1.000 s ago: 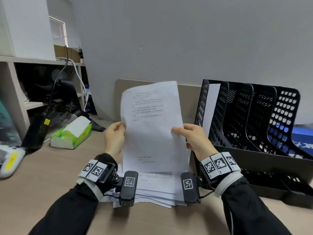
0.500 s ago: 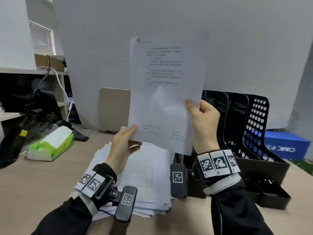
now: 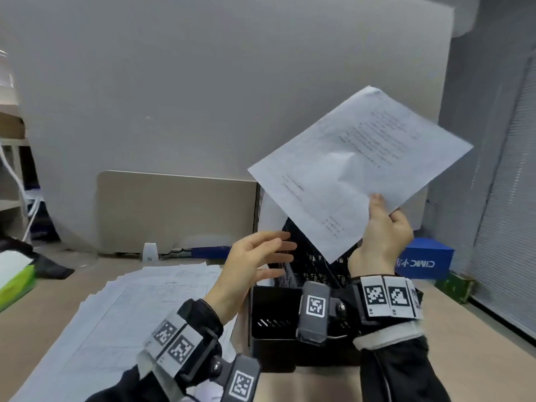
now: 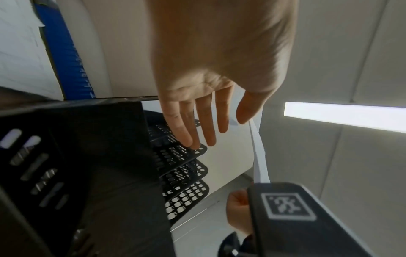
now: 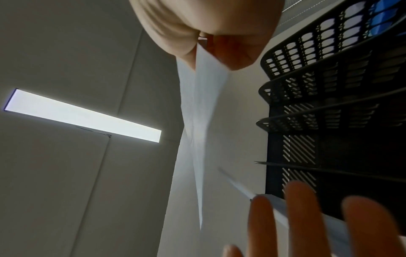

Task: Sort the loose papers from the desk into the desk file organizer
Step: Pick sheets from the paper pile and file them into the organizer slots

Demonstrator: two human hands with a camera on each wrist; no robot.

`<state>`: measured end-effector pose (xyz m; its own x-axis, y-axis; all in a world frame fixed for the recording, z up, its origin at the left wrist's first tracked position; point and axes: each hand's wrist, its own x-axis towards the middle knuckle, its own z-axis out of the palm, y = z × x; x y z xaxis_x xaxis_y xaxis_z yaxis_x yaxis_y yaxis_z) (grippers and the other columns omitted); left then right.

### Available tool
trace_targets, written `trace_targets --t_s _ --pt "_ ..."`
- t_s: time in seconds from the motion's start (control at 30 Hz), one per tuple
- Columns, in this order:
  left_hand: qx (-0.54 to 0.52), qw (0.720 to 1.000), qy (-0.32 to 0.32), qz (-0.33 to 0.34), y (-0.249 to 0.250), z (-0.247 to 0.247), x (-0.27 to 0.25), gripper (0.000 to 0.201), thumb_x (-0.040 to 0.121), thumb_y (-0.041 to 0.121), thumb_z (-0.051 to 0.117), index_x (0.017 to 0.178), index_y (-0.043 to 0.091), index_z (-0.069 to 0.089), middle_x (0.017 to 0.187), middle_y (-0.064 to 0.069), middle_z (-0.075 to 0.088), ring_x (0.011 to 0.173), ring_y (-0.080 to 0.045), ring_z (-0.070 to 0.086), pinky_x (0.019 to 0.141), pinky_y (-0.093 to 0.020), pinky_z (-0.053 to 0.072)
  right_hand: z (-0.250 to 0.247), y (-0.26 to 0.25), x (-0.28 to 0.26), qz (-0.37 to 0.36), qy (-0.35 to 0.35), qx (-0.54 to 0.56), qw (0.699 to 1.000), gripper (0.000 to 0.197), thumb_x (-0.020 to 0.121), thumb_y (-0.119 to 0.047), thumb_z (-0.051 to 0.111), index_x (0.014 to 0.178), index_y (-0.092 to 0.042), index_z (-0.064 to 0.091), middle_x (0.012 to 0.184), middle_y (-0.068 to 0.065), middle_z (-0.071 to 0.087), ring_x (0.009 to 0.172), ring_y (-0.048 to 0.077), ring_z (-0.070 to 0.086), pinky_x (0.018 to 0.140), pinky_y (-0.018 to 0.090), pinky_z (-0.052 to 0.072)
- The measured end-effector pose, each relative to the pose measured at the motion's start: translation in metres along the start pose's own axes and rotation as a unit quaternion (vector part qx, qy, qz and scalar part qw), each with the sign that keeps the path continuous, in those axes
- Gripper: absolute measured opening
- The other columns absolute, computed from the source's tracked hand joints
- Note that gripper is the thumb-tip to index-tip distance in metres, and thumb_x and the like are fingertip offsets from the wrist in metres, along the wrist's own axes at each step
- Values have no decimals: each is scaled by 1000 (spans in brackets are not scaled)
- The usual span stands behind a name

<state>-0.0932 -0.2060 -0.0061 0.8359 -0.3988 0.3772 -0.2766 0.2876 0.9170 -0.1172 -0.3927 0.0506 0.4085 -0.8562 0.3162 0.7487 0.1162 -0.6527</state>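
A printed white sheet is held tilted in the air above the black mesh file organizer. My right hand pinches its lower right edge between thumb and fingers; the right wrist view shows the sheet edge-on under that pinch. My left hand is free, fingers straight and spread, just left of the organizer's dividers, not touching the sheet. A white paper stands in the organizer's leftmost slot. The stack of loose papers lies on the desk to the left.
A green tissue box sits at the far left edge. A blue box stands right of the organizer. A beige panel leans on the wall behind the desk, with a small white device in front of it.
My left hand let go of the sheet and opened. My right hand swung the sheet rightward and tilted it over the organizer. The head view turned right.
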Motion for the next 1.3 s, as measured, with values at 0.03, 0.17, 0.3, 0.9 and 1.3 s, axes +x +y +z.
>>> trace_targets --t_s 0.03,0.17,0.3,0.9,1.3 --pt "18 1000 -9 -1 -3 0 -1 26 100 19 55 122 17 69 118 1 73 111 -18 69 95 -43 57 -2 1 4 -15 26 -6 1000 23 95 -17 67 72 -17 61 76 -3 63 66 7 58 72 27 56" --pt "37 999 -26 -3 -9 -3 -3 35 98 17 60 130 27 66 133 8 63 121 -8 61 94 -37 57 -10 -3 13 -89 118 -12 989 34 97 -16 63 66 -16 49 65 -5 48 51 0 42 55 17 42" --pt "11 1000 -16 0 -11 -8 -1 48 97 16 62 141 33 55 150 13 45 136 -10 46 93 -35 58 -13 -3 9 -144 128 -36 981 45 101 -18 55 59 -16 39 57 -4 31 44 2 28 50 14 29" --pt "-21 999 -7 -32 -10 -19 2 51 95 13 63 141 33 55 144 10 47 132 -16 51 91 -37 59 -8 61 -15 146 -243 -371 884 21 83 10 53 89 -3 69 84 18 65 71 23 56 51 26 43" --pt "-12 999 15 -39 3 -37 -6 37 98 15 57 134 22 63 128 6 65 111 -20 69 94 -44 57 15 33 -40 16 -278 -304 911 39 86 -41 73 118 -20 63 107 -1 65 93 12 63 79 30 53"
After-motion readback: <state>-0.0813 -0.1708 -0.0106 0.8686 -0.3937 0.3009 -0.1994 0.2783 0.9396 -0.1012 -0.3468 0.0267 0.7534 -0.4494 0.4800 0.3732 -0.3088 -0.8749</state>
